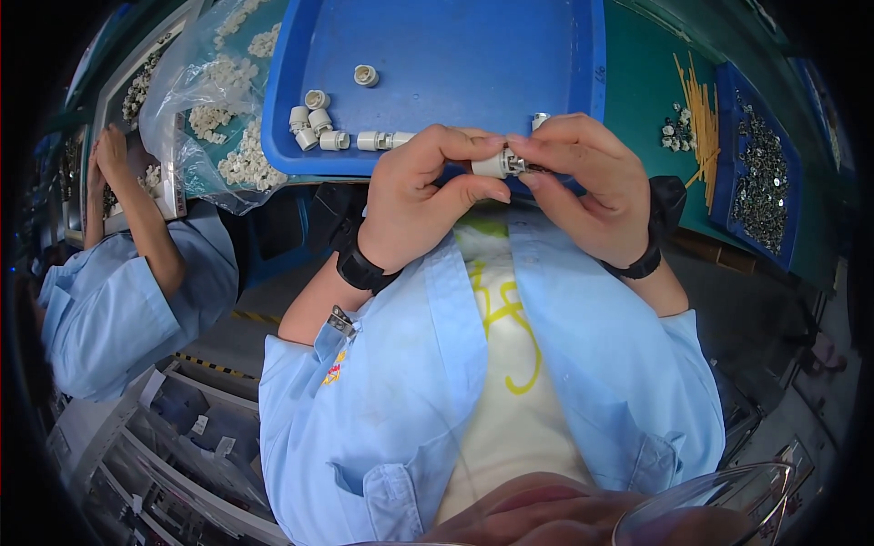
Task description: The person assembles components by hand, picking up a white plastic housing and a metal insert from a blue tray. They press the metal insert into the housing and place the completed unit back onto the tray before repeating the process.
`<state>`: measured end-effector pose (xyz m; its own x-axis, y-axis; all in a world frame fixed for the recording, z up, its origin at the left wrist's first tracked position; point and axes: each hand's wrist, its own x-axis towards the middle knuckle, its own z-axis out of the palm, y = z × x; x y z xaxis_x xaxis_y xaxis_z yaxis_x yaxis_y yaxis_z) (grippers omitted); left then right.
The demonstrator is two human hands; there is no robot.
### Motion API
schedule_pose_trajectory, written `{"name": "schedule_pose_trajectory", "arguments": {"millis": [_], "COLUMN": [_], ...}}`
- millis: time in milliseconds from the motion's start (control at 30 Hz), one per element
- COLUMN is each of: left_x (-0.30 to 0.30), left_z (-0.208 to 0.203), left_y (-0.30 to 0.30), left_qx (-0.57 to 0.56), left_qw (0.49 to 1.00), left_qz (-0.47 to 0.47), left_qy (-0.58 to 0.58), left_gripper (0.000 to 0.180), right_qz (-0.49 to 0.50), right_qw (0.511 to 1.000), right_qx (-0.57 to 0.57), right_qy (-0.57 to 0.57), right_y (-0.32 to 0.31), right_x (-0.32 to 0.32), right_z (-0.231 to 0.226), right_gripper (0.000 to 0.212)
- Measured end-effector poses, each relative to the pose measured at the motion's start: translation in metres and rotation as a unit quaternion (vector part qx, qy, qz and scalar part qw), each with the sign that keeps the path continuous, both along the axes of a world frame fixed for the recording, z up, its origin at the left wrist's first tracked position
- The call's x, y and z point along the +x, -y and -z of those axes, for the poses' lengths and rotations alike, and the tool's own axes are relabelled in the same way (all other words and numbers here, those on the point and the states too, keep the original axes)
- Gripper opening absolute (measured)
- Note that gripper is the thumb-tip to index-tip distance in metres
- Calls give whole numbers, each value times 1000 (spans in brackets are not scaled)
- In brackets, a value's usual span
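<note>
Just over the near edge of the blue tray (437, 55), my hands meet at a small white cylindrical part that looks like a lamp holder (490, 166). My left hand (411, 193) pinches its side between thumb and fingers. At its right end, my right hand (590, 177) has its fingertips closed on a small metal and white inner piece (515, 165); the fingers partly hide it. Left of my hands, several similar white parts (319, 120) lie in the tray, and one (365, 75) lies apart. Another piece (540, 119) shows beyond my right fingers.
A clear plastic bag (168, 100) of small white pieces (248, 162) lies left of the tray. To the right are thin wooden sticks (699, 118), a few small metal parts (677, 129) and a blue bin (722, 214) of metal parts. A co-worker (137, 282) works at far left.
</note>
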<state>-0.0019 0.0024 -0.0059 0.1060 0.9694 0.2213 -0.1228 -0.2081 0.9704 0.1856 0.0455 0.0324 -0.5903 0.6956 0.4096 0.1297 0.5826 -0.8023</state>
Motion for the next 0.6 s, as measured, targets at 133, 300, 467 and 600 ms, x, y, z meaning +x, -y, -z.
{"name": "schedule_pose_trajectory", "arguments": {"millis": [133, 300, 467, 600], "left_x": [0, -2, -3, -5], "left_z": [0, 1, 0, -3], "left_y": [2, 1, 1, 0], "left_qx": [-33, 19, 49, 57], "left_qw": [999, 999, 998, 995], "left_qz": [-2, -9, -10, -10], "left_qy": [8, -33, -49, -77], "left_gripper": [29, 30, 30, 28], "right_qz": [-2, -10, -17, -14], "right_qw": [1000, 999, 1000, 999], "right_qx": [-28, -31, -6, 47], "right_qy": [-6, -11, -14, 0], "right_y": [1, 2, 1, 0], "right_x": [1, 1, 1, 0], "right_z": [4, 4, 4, 4], "right_gripper": [32, 31, 31, 32]}}
